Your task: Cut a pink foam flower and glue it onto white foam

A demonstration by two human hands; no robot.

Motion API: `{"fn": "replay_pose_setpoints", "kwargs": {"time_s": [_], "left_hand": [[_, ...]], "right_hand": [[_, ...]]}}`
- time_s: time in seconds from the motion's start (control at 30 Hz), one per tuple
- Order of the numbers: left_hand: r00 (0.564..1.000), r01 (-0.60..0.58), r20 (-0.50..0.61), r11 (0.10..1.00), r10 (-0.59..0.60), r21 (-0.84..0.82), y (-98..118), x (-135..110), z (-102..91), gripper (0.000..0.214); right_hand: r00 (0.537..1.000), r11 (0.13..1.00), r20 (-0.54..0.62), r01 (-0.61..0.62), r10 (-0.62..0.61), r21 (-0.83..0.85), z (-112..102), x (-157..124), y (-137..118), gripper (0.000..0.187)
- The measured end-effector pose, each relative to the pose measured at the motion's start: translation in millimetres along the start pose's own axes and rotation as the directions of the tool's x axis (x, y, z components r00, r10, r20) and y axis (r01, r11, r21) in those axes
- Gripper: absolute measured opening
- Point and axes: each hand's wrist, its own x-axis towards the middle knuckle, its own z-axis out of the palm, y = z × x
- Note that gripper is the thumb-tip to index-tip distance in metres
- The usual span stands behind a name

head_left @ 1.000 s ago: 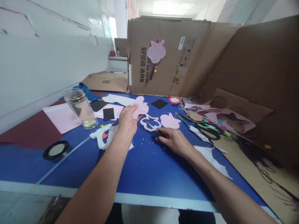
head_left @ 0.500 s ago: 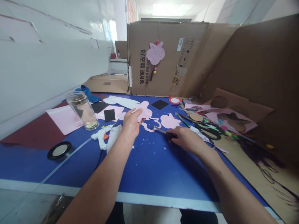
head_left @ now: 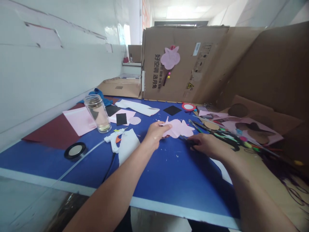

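My left hand (head_left: 156,132) pinches a flat pink paper cutout (head_left: 174,129) with a wavy edge, thumb on top. A second pink cutout (head_left: 187,129) lies on the blue table just right of it; the two overlap in view, and whether they touch I cannot tell. Closed around the dark handles of a pair of scissors (head_left: 184,138) is my right hand (head_left: 204,144). The blades point left, close to the lower edge of the held cutout. Small white paper scraps lie on the table below.
To the left stand a glass jar (head_left: 98,114), a white glue gun (head_left: 112,141) with its cord, and a black tape roll (head_left: 75,150). Pens, paper scraps and cords crowd the right side. A cardboard box (head_left: 185,64) bearing a pink paper ornament (head_left: 170,58) rises behind.
The view has swung a little left. My left hand brought its cutout right and down, beside the other cutout. The thin pink trimming near the scissors no longer shows clearly.
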Motion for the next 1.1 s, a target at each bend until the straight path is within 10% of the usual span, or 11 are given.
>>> {"fn": "replay_pose_setpoints", "kwargs": {"time_s": [0.3,0.57,0.77,1.1], "left_hand": [[0.978,-0.009,0.208,0.989,-0.023,0.150,-19.4,-7.9,8.0,0.020],[0.973,-0.028,0.229,0.979,-0.020,0.200,-19.2,-8.4,9.1,0.007],[0.977,-0.060,0.211,0.967,0.007,0.247,-15.1,-4.4,4.9,0.011],[0.982,-0.143,0.157,0.959,0.107,0.243,-1.7,-2.2,-0.4,0.008]], "right_hand": [[0.997,0.990,0.012,-0.075,0.074,0.119,2.6,-2.0,17.9,0.041],[0.955,0.963,-0.235,-0.125,0.182,0.239,1.3,6.5,12.3,0.044],[0.952,0.577,-0.222,0.063,0.211,0.814,-2.0,5.1,-29.6,0.064],[0.949,0.585,-0.249,0.092,0.192,0.806,10.7,13.8,-35.4,0.060]]}}
